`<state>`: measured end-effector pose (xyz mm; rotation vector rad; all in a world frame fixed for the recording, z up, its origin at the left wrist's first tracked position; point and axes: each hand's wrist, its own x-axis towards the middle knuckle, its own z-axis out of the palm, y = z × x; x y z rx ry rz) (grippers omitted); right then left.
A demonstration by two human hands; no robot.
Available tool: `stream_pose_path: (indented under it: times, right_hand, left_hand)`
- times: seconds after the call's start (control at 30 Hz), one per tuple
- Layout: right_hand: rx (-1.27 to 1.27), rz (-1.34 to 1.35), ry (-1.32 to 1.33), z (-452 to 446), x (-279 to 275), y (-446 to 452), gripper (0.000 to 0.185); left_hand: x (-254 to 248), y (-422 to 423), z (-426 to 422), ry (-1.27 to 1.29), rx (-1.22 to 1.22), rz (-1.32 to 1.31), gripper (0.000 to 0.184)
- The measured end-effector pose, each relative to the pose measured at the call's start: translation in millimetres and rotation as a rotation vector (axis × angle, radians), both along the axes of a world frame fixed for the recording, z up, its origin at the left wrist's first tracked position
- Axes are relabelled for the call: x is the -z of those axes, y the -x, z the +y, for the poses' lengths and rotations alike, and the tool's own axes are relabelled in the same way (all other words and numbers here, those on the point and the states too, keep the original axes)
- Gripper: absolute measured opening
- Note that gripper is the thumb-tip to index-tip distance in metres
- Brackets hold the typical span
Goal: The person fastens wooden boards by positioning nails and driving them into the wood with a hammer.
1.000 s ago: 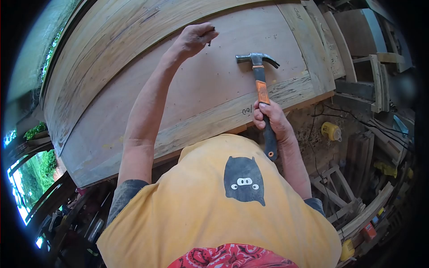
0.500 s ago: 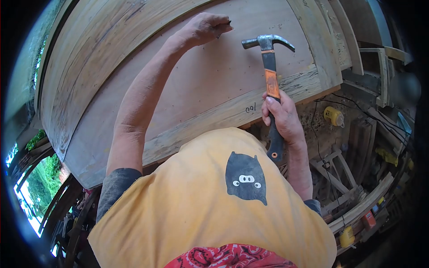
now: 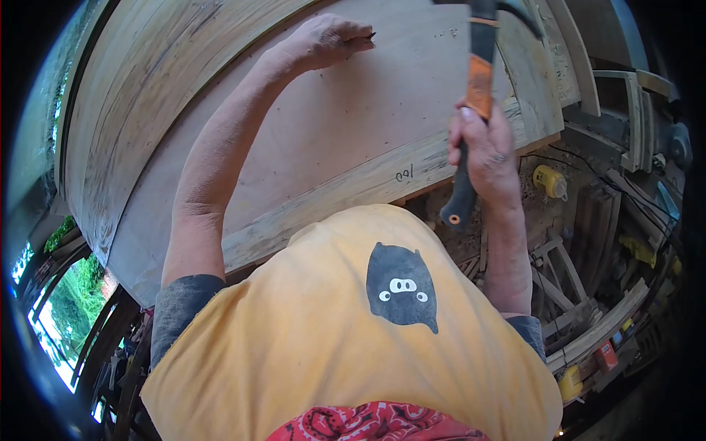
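Note:
My right hand [image 3: 487,147] is wrapped round the black and orange grip of a claw hammer [image 3: 480,73]. The hammer is raised over the right part of a wooden panel [image 3: 323,128], its steel head blurred and partly cut off by the top edge of the view. Near the panel's far side, my left hand [image 3: 323,42] is closed in a pinch. A thin dark tip, which looks like a nail [image 3: 373,35], pokes out between its fingers; the rest is hidden. Small dark dots run in rows across the panel.
A pale wood strip [image 3: 375,184] with handwritten marks edges the panel's near side. To the right lie a yellow container [image 3: 548,181], black cables [image 3: 581,169] and wooden frame pieces [image 3: 562,275]. A curved wooden side [image 3: 140,95] rises at left.
My right hand has lifted the hammer up and to the right. My left hand has shifted very slightly left with its fingers still pinched.

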<state>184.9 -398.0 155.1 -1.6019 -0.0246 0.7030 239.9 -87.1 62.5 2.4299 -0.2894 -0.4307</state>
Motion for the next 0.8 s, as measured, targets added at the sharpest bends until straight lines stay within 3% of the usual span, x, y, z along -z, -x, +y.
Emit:
stream_pose_path:
  times: [0.07, 0.17, 0.33, 0.43, 0.47, 0.6, 0.7, 0.73, 0.77, 0.8]
  right_hand:
    - [-0.160, 0.037, 0.092, 0, 13, 0, 0.017]
    - [-0.188, 0.110, 0.119, -6, 6, -10, 0.017]
    - [0.113, -0.019, -0.111, -13, -1, -22, 0.017]
    - [0.014, -0.008, 0.082, -2, 6, -10, 0.016]
    - [-0.179, 0.098, 0.153, -2, 7, -11, 0.015]
    - [-0.149, 0.128, 0.141, 1, 0, -14, 0.014]
    - [-0.029, 0.007, 0.191, 7, -16, -17, 0.015]
    - [-0.032, 0.000, 0.186, 9, -18, -18, 0.015]
    - [-0.031, -0.022, 0.177, 6, -12, -14, 0.016]
    - [-0.075, -0.043, 0.208, 3, -3, -10, 0.016]
  left_hand:
    - [4, 2, -1, 0.006, 0.001, -0.046, 0.026]
    - [3, 2, 0, 0.013, -0.005, -0.081, 0.026]
    - [-3, 4, -1, 0.004, -0.022, -0.013, 0.026]
    - [-3, -1, 1, -0.032, 0.002, -0.018, 0.024]
    - [-3, 1, 2, -0.001, -0.014, -0.032, 0.024]
    - [10, 3, 12, 0.054, -0.011, -0.123, 0.017]
    - [104, 0, 20, 0.501, -0.107, -0.074, 0.012]
    - [86, -3, 22, 0.588, -0.274, 0.366, 0.009]
    - [39, -2, 20, 0.089, 0.099, -0.071, 0.005]
    - [35, -3, 13, 0.121, 0.091, -0.134, 0.006]
